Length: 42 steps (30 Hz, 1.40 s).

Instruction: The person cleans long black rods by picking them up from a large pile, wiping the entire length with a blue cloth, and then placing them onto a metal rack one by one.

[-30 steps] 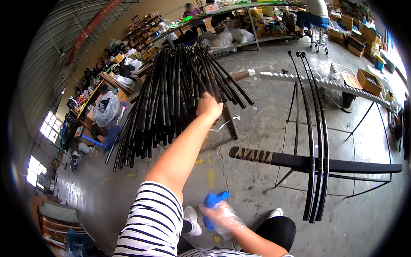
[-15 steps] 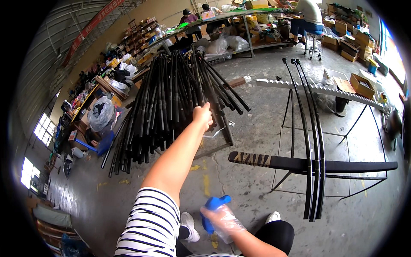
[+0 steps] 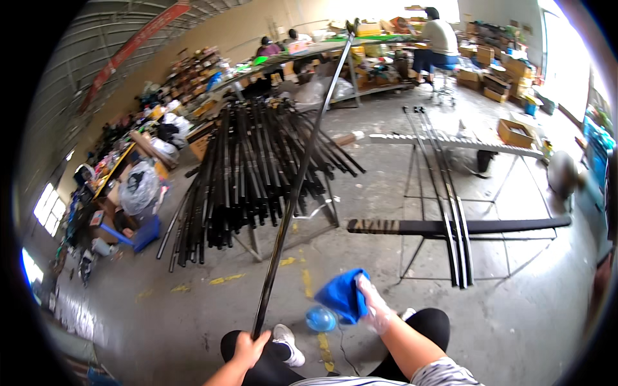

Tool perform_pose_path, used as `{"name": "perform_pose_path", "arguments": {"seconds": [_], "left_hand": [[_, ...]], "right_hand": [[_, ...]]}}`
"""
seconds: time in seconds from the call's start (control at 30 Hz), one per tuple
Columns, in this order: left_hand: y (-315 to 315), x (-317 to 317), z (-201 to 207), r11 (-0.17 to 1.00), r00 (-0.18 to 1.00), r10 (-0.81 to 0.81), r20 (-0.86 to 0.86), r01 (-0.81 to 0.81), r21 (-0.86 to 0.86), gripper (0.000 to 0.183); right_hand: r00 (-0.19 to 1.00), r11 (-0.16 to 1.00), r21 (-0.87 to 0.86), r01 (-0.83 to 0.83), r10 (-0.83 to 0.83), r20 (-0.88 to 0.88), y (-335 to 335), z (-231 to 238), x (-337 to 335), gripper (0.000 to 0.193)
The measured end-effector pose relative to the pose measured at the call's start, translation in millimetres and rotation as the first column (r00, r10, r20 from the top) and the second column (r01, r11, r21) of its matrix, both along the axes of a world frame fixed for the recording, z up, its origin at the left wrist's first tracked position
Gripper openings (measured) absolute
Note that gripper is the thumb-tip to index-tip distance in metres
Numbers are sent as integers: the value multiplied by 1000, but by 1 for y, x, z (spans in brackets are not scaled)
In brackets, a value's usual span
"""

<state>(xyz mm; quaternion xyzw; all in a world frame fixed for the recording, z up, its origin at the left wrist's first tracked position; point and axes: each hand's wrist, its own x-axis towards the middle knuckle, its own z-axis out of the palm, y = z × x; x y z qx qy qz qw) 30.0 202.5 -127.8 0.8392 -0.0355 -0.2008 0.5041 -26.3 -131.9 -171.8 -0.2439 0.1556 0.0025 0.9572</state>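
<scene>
My left hand (image 3: 250, 349) is closed round the lower end of a long, glossy black pole (image 3: 296, 186), which slants up and away toward the far table. My right hand (image 3: 373, 302), in a clear plastic glove, grips a blue cloth (image 3: 344, 296) that hangs just right of the pole. Below the cloth is a round, translucent blue object (image 3: 320, 318) whose kind I cannot make out. Beyond the held pole lies a big pile of similar black poles (image 3: 257, 167). To the right, a few poles (image 3: 444, 193) rest across a rack.
The rack has a notched metal bar (image 3: 476, 145) at the back and a black padded bar (image 3: 515, 225) in front. An open cardboard box (image 3: 515, 133) stands behind it. Bags and boxes crowd the left. A person (image 3: 441, 42) sits on a stool by the long table.
My left hand has drawn back from the pile to my lap, now with a pole in it. My right hand has moved right and up, and the blue cloth hangs more spread out.
</scene>
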Motion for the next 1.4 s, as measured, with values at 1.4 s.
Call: {"name": "perform_pose_path", "arguments": {"seconds": [1.4], "left_hand": [[-51, -48, -5, 546, 720, -596, -355, 39, -837, 80]], "right_hand": [[940, 810, -520, 271, -106, 325, 135, 136, -34, 11]]}}
